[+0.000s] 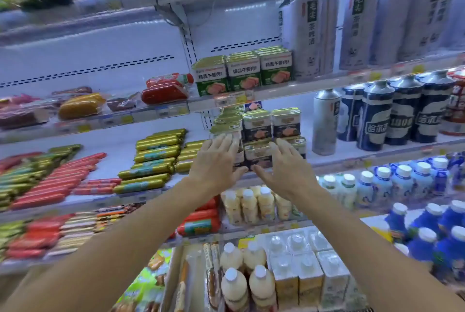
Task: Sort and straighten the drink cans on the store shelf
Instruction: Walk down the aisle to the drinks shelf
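Observation:
Dark-labelled rectangular tins [256, 127] with gold lids are stacked two high on the middle shelf. My left hand [216, 163] and my right hand [284, 163] are both raised in front of the lower tins [258, 154], fingers spread, palms facing the stack; whether they touch it I cannot tell. Neither hand holds anything. To the right stand a lone silver drink can [325, 122] and a row of blue-and-cream drink cans [400, 116]. Tall silver cans [357, 27] line the shelf above.
Green luncheon-meat tins [242, 72] sit on the upper shelf. Sausages in red, green and gold wrappers [151, 160] fill the left shelves. Below are pale bottled drinks [251, 204], blue bottles [432, 226] and white cartons [309, 269]. Price-tag rails [226, 100] edge each shelf.

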